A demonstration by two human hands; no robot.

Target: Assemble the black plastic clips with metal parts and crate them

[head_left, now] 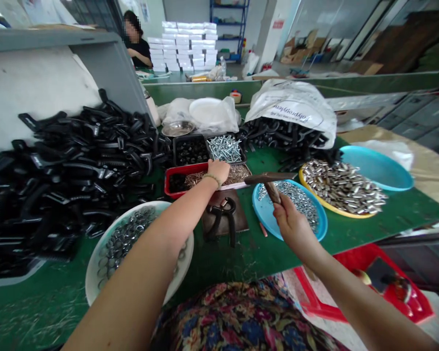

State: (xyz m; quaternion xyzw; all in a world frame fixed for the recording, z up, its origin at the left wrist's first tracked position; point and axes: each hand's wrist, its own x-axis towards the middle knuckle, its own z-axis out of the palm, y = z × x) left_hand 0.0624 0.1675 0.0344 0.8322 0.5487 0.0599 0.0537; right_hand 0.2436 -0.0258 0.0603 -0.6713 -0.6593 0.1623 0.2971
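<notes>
My left hand reaches forward over the red tray of small metal parts, its fingers curled down into the parts; what they hold is hidden. My right hand is closed round the wooden handle of a hammer, whose head is raised level above the blue plate of silver rings. Between my arms a black hand-grip piece lies on a dark brown block on the green table.
A big heap of black grips fills the left. A white bowl of rings, black tray of screws, yellow plate of metal cylinders, empty blue bowl and sack of grips surround me. A person works behind. A red crate sits lower right.
</notes>
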